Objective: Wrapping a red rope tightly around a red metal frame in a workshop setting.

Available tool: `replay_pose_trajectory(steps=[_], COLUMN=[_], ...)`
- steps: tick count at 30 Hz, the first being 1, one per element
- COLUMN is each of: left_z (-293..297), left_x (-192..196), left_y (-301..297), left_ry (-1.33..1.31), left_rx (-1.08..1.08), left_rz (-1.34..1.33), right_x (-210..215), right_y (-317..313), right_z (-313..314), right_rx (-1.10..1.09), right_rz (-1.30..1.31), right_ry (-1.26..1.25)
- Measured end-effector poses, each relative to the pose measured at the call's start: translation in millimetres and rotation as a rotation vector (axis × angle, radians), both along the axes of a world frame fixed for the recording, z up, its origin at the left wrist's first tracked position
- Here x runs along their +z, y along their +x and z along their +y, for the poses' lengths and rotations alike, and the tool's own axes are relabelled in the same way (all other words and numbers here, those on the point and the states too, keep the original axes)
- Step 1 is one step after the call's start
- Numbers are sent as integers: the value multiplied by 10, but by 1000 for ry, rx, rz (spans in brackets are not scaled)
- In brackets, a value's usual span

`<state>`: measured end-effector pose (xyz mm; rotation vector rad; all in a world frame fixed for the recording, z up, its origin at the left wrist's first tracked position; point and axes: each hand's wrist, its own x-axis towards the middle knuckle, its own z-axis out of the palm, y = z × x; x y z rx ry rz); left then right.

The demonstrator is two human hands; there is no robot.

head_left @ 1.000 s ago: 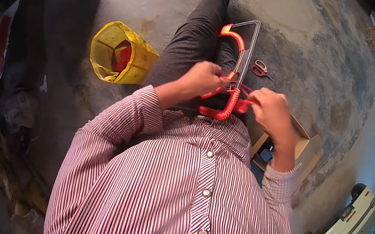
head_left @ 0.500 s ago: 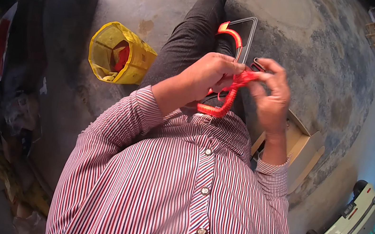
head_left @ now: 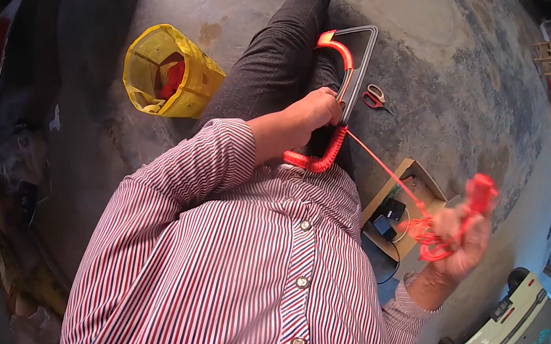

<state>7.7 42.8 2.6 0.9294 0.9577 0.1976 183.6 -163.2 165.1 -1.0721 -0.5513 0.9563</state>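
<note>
A grey frame (head_left: 367,62) with rounded corners lies over my thighs, and tightly wound red cord (head_left: 324,159) covers its near end. Another stretch of red wrapping (head_left: 345,54) curves along its far left part. My left hand (head_left: 317,111) is closed around the frame, just left of where the winding ends. Out to the right, my right hand (head_left: 460,244) grips a loose bundle of red cord (head_left: 438,245), somewhat blurred. Between the two, a single red strand (head_left: 388,170) runs taut from the winding to the bundle.
Red-handled scissors (head_left: 375,97) lie on the floor right of the frame. Nearer stands an open cardboard box (head_left: 407,176) with dark items inside. A yellow bin (head_left: 196,83) holding red scraps is left of my legs. At the right is a pale green wheeled case (head_left: 513,332).
My right hand has swung right and toward me with the cord bundle, drawing the strand tight. My left hand has moved from the cord onto the frame. The scissors now show fully.
</note>
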Motion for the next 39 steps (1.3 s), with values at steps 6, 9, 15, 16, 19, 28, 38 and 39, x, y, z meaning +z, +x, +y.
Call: replay_pose_trajectory(steps=[6,9,15,16,19,28,38,39], left_z=[45,-97,-436,-419,-314,382,-109,-87], left_x=[-74,205,752,823,973,738,269,262], left_y=[-85,-108,-129,-160,-291,-538,-248,-255], left_ry=[-155,751,1218,1219,-115,332,841,918], left_rx=[73,115,-298,-310,-55,-17,-154,-146], left_rz=[-224,102,-412,-406,-616,-542,16,11], right_x=[92,-63,-1109,-1087,-1106,-1291,-1525,-1527], right_y=[1227,706,-493,-583,-676,162,-302,-248], right_z=[-606,-176,407,480,600,975,1061,1008], right_rx=[-45,-120,355,350,474,494,632,470], right_rz=[99,318,458,467,256,300,-679,-861], right_ry=[577,359,-30,-23,-45,-167,-408,-305])
